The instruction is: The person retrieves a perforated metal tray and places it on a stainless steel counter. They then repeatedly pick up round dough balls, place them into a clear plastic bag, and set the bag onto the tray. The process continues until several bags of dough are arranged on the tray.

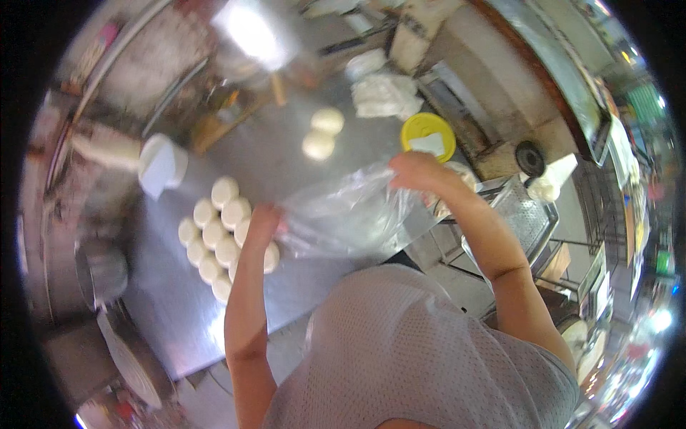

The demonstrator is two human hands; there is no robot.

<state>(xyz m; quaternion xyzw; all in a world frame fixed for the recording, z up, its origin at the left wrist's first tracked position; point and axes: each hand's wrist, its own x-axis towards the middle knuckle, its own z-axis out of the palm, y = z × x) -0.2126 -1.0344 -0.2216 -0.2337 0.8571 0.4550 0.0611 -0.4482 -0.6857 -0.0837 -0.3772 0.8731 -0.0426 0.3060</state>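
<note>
a grey shirt (400,350) is closest. the left hand (269,220) and right hand (420,171) are closed on a clear plastic sheet (350,214), stretched between them over the metal table (164,286). it looks part done: the plastic is spread, but the white dough balls (214,234) by the left hand lie bare. two more balls (318,145) sit farther off.

Head-worn fisheye view; steeply downward

White patch (256,32) blown out up top, L of ctr; glare thrown back by table (161,286) nr lower edge; R-side lights (662,319) blurred; rim lines bent, corners blacked out.
</note>
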